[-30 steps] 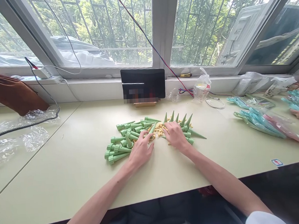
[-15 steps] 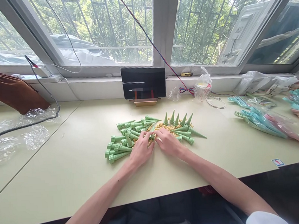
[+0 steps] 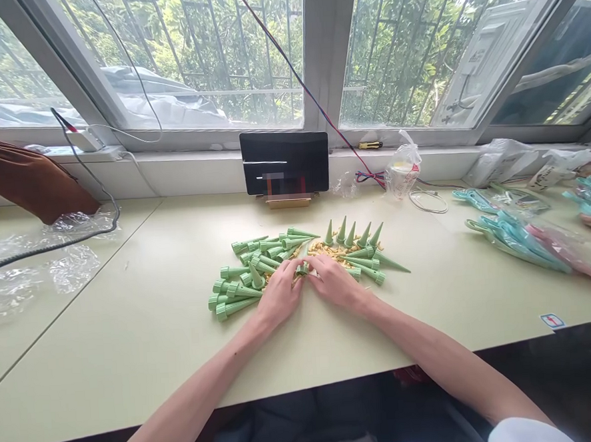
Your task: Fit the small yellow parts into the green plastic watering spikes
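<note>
Between my fingertips is a green plastic plant watering spike [image 3: 302, 269], its wide ribbed end facing me. My left hand [image 3: 281, 296] is closed on it from the left, and my right hand [image 3: 337, 284] grips it from the other side. Many similar green spikes [image 3: 235, 290] lie in a heap to the left. Several more spikes [image 3: 362, 235] stand point-up behind my right hand, with others lying beside it. Small yellow pieces [image 3: 327, 249] are scattered beyond my hands, partly hidden by them.
A black tablet [image 3: 285, 163] rests on a wooden stand by the window. Plastic-wrapped blue and pink items [image 3: 522, 240] lie at the right. A bagged cup [image 3: 402, 171] stands at the back. On the left are a brown bag [image 3: 27, 181], a cable [image 3: 51, 246] and clear wrapping [image 3: 73, 268].
The spike between my hands has tilted, so its wide end now faces me more. Both hands stay in nearly the same place; the whole view has shifted very slightly.
</note>
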Motion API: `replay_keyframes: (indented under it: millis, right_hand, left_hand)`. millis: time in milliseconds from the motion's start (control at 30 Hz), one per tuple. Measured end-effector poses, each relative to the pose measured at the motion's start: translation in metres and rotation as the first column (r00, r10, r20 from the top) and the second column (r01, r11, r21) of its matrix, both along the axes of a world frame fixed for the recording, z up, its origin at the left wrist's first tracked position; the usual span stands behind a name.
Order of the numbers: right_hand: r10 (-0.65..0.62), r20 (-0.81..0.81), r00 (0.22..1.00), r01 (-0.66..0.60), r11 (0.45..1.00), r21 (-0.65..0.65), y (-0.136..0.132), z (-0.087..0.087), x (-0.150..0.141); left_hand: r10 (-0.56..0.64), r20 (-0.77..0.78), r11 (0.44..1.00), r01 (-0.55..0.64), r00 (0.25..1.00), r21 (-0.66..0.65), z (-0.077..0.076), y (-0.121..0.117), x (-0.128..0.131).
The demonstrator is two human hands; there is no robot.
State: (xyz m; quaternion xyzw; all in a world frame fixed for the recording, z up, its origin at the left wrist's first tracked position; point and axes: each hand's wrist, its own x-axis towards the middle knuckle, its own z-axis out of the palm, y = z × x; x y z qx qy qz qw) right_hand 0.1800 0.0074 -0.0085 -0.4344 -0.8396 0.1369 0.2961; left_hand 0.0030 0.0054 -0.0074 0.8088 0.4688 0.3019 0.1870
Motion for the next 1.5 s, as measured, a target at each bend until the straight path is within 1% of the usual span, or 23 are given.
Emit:
replay_keyframes:
  millis: [233,300,367,467,600,700,800,900,1000,1133,1267,1333,1500]
  right_hand:
    - [0.004,-0.12,0.993,0.001,0.999,0.048,0.001,-0.001,0.0]
    - [0.001,-0.153,0.988,0.009,0.998,0.064,0.001,-0.003,-0.001]
    - [-0.007,-0.183,0.983,0.024,0.995,0.092,0.002,-0.004,-0.001]
    - [-0.024,-0.211,0.977,0.055,0.988,0.141,0.002,-0.003,-0.001]
    - [-0.004,-0.212,0.977,0.044,0.982,0.182,0.002,0.0,0.0]
    - [0.031,-0.218,0.975,0.015,0.979,0.204,0.001,0.0,-0.001]
    - [0.049,-0.228,0.972,0.002,0.976,0.216,0.001,-0.001,-0.002]
    - [0.041,-0.232,0.972,0.009,0.978,0.21,0.001,-0.003,-0.003]
    - [0.034,-0.232,0.972,0.012,0.98,0.197,0.001,-0.004,-0.003]
    - [0.0,-0.224,0.975,0.034,0.988,0.151,0.0,-0.004,-0.003]
    - [-0.043,-0.19,0.981,0.062,0.993,0.097,0.0,-0.006,-0.003]
    - [-0.026,-0.155,0.988,0.038,0.996,0.075,0.001,-0.007,-0.003]
    - [0.093,-0.092,0.991,-0.088,0.995,0.056,-0.001,-0.006,-0.006]
  left_hand:
    - [-0.009,0.077,1.0,0.009,0.997,0.008,0.004,-0.002,0.001]
    - [-0.008,0.111,1.0,0.007,0.994,0.012,0.005,-0.002,0.001]
    - [0.007,0.159,1.0,-0.006,0.987,-0.011,0.006,-0.003,0.002]
    - [0.047,0.272,0.994,-0.018,0.961,-0.108,0.01,-0.004,0.003]
    - [0.118,0.467,0.966,0.008,0.876,-0.258,0.016,-0.004,0.005]
    - [0.176,0.577,0.918,0.078,0.798,-0.388,0.019,-0.003,0.005]
    - [0.181,0.625,0.878,0.161,0.759,-0.45,0.02,-0.002,0.005]
    - [0.175,0.637,0.858,0.201,0.751,-0.472,0.02,-0.001,0.003]
    - [0.187,0.645,0.847,0.211,0.741,-0.488,0.018,0.0,0.003]
    - [0.183,0.677,0.868,0.207,0.713,-0.452,0.016,0.001,0.003]
    - [0.178,0.71,0.903,0.175,0.681,-0.393,0.019,0.0,0.003]
    - [0.177,0.721,0.911,0.165,0.67,-0.377,0.021,0.0,0.002]
    - [0.181,0.741,0.916,0.165,0.647,-0.367,0.023,0.0,0.002]
